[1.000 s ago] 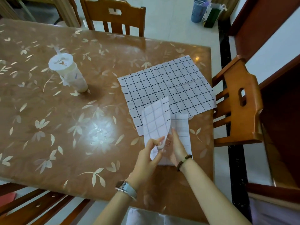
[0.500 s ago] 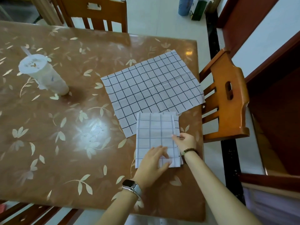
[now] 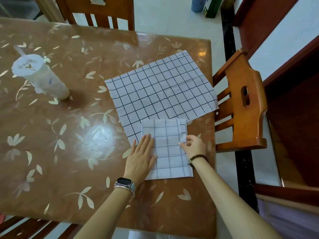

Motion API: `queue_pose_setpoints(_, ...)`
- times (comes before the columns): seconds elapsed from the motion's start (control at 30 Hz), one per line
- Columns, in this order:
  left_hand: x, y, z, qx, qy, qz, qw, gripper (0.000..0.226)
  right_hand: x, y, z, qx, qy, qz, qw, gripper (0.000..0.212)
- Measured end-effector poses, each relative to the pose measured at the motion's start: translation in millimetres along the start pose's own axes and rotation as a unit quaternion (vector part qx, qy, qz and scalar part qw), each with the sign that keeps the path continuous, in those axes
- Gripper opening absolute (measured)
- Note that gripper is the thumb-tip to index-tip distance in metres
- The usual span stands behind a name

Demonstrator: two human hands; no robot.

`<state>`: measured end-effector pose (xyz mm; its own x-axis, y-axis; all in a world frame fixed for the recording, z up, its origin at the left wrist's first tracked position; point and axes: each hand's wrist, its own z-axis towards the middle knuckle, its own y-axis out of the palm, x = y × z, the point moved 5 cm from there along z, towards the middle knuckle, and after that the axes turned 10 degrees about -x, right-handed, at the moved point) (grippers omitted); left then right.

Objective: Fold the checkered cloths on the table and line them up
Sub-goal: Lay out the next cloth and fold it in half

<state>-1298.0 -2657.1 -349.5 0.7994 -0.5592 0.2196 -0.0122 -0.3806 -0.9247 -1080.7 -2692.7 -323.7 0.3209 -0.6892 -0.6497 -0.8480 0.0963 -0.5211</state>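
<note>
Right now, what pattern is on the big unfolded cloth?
The unfolded cloth is white with a thin black grid; the head view shows it.
</note>
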Motion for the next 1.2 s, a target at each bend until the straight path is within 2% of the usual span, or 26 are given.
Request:
queue_pose_setpoints(0.27, -8, 13, 5, -0.025, 0.005, 0.049, 0.998, 0.073, 1, 1, 3, 0.011, -0.019, -0.02, 1.0, 0.045)
queue_pose_setpoints(0.33, -9, 12, 5, -0.02, 0.006, 0.049, 0.999, 0.075, -3, 1, 0, 0.034, -0.051, -0.084, 0.995, 0.053)
queue_pose_setpoints(0.43, -8, 1, 11, 0.003, 0.006, 0.038, 0.999, 0.076, -20, 3, -6, 0.101, -0.165, -0.242, 0.951, 0.055)
queue_pose_setpoints(0.53, -8, -11, 29, 0.021, 0.003, 0.033, 0.999, 0.073, -37, 21, 1, 0.069, -0.256, -0.289, 0.92, 0.054)
queue_pose_setpoints(0.6, -10, -15, 44, 0.021, 0.007, 0.038, 0.999, 0.073, -40, 38, 10, 0.042, -0.287, -0.348, 0.892, 0.056)
queue_pose_setpoints(0.67, -12, -12, 55, 0.013, 0.012, 0.043, 0.999, 0.073, -34, 52, 20, 0.013, -0.28, -0.399, 0.873, 0.061)
queue_pose_setpoints(0.8, -19, -6, 64, 0.014, 0.006, 0.031, 0.999, 0.078, -20, 60, 33, 0.0, -0.255, -0.442, 0.86, 0.067)
queue_pose_setpoints(0.93, -20, -5, 64, 0.018, 0.0, 0.031, 0.999, 0.082, -17, 60, 36, 0.0, -0.252, -0.436, 0.864, 0.07)
queue_pose_setpoints(1.07, -25, -7, 63, 0.028, -0.011, 0.033, 0.999, 0.077, -13, 54, 35, 0.008, -0.244, -0.425, 0.872, 0.07)
queue_pose_setpoints(1.2, -15, -17, 41, 0.047, 0.016, 0.034, 0.998, 0.071, -13, 49, 10, 0.017, -0.283, -0.423, 0.861, 0.066)
